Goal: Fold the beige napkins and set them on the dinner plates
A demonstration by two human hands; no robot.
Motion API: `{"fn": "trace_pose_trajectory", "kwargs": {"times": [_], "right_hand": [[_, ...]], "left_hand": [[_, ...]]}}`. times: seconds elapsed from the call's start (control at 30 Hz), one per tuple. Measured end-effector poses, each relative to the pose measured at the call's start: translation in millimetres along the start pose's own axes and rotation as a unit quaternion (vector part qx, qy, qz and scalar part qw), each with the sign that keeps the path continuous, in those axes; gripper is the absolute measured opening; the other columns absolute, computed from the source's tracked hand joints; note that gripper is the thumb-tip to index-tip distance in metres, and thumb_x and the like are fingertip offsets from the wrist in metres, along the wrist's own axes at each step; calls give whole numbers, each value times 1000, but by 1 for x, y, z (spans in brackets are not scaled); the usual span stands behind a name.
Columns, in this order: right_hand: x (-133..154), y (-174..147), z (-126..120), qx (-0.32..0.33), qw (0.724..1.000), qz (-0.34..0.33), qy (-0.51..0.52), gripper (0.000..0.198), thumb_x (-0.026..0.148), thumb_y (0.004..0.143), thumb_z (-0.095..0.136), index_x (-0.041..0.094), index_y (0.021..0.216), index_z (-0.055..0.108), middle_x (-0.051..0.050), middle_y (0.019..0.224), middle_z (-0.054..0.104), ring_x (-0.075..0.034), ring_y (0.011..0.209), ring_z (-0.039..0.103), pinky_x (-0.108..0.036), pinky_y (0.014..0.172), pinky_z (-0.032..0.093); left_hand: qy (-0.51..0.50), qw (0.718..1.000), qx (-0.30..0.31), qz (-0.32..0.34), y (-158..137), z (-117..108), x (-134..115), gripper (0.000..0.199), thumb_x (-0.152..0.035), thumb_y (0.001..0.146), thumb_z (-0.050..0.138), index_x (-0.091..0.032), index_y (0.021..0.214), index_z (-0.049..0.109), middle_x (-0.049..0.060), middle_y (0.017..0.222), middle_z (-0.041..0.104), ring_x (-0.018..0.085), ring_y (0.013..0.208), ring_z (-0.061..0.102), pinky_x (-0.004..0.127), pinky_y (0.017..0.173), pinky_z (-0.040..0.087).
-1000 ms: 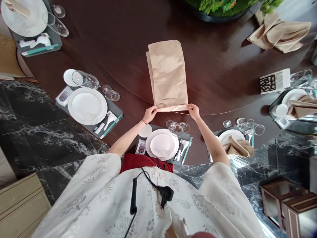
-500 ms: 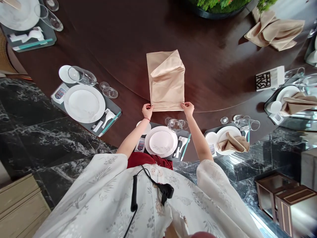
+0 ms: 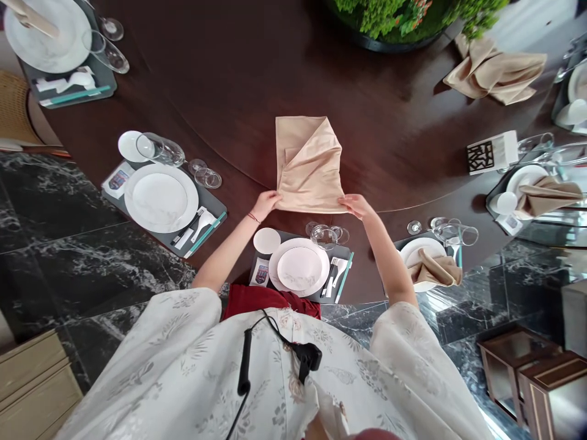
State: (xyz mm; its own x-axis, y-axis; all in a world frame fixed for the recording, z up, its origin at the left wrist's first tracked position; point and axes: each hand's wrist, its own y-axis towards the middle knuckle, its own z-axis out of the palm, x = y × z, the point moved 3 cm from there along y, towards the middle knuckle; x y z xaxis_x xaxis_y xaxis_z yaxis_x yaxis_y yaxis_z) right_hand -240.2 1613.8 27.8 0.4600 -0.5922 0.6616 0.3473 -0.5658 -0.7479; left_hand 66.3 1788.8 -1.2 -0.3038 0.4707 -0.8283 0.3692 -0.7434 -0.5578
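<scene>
A beige cloth napkin, folded with a diagonal flap across its top, lies on the dark wooden table in front of me. At its near left corner, my left hand pinches the edge between thumb and fingers. My right hand grips the near right corner in the same way. Creases run across the cloth between them. Just below the napkin is a place setting with a white plate, a small white bowl and stemmed glasses.
Another setting with a white plate stands to the left. On the right, a folded napkin rests on a plate. A planter with green plants, a loosely folded napkin and a tissue box stand farther off.
The napkin's near edge has been drawn slightly toward me and its flap now lies flatter, with new creases. My hands have moved a little apart, still holding the corners. The view has shifted slightly.
</scene>
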Motion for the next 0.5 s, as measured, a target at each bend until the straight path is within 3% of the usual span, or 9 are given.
{"fn": "trace_pose_trajectory", "kwargs": {"times": [0.07,0.2,0.27,0.3,0.37,0.43,0.5], "right_hand": [[53,-5,-7,5,996,-90,9,44,41,70,101,12,80,69,2,65,61,-4,55,53,-15,47,46],[201,-18,-24,20,955,-286,70,27,35,94,83,12,96,68,3,81,67,-4,70,66,-17,68,58],[265,-15,-31,36,937,-331,103,20,29,100,76,13,106,66,3,87,70,-4,73,68,-22,74,61],[288,-8,-35,32,939,-327,104,19,29,102,72,14,110,64,3,86,69,-4,71,67,-24,75,62],[314,17,-39,19,959,-275,71,18,31,107,64,14,109,58,6,77,64,-3,63,62,-28,78,61],[322,48,-37,31,972,-232,17,22,33,111,57,15,100,51,10,67,56,-1,59,56,-32,86,58],[322,74,-31,40,973,-228,-16,22,27,112,57,16,95,48,13,63,50,-1,58,52,-35,91,56]], "left_hand": [[-17,995,20,93,21,-9,-64,36,-40,84,90,-15,77,65,0,69,62,18,82,73,30,76,64],[-6,960,59,275,71,-23,-233,32,-38,89,88,-15,86,67,2,87,70,19,96,78,39,96,66],[16,931,61,359,97,-28,-305,27,-38,95,82,-15,93,69,1,95,71,21,105,79,42,101,65],[30,929,47,366,112,-30,-330,30,-44,101,74,-16,94,68,0,94,70,22,107,79,44,100,64],[50,944,27,325,141,-32,-354,40,-51,107,62,-14,92,66,-1,88,66,24,106,80,52,99,63],[73,964,12,253,163,-32,-351,43,-53,105,63,-12,90,63,-1,81,63,25,99,81,61,96,61],[90,969,-3,230,174,-27,-338,46,-53,100,71,-10,87,62,-2,78,61,27,94,81,68,94,58]]}}
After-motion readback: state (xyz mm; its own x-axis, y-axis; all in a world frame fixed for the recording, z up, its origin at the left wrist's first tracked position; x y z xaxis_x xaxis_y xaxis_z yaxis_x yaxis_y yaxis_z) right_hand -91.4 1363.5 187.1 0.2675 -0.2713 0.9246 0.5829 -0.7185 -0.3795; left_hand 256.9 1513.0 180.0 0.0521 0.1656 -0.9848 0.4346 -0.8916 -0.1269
